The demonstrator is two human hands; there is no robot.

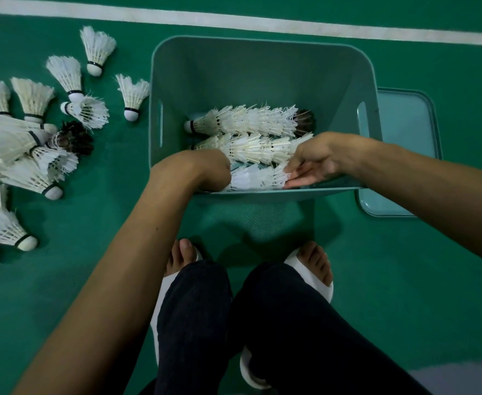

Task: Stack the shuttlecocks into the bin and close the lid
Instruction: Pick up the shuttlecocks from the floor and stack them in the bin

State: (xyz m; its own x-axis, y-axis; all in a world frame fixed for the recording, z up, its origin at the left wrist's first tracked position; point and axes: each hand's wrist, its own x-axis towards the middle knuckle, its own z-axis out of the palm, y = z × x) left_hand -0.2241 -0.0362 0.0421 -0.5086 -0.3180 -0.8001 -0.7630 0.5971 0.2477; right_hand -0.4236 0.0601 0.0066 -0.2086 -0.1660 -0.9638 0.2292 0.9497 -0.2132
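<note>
My right hand (311, 166) is down inside the bin (262, 42). Its fingers are nearly straight and relaxed, and the tips touch the feather end of the near row (257, 178) of nested shuttlecocks without clamping anything. My left hand (208, 169) is at the other end of that row, by the bin's near-left corner. Its back faces me and the fingers are turned under out of sight, so I cannot tell whether it grips the row or only rests against it.

The near row lies along the bin's near wall. Just beyond it the middle row (251, 148) lies parallel, and beyond that the far row (248, 122), corks to the left, with a dark shuttlecock (305, 122) at its right end.

The lid (405, 155) lies flat on the floor (405, 280), right of the bin and partly hidden behind it. Loose shuttlecocks (34, 132) are scattered on the floor left of the bin, some nested. My feet in white slippers (314, 277) are just in front of the bin.
</note>
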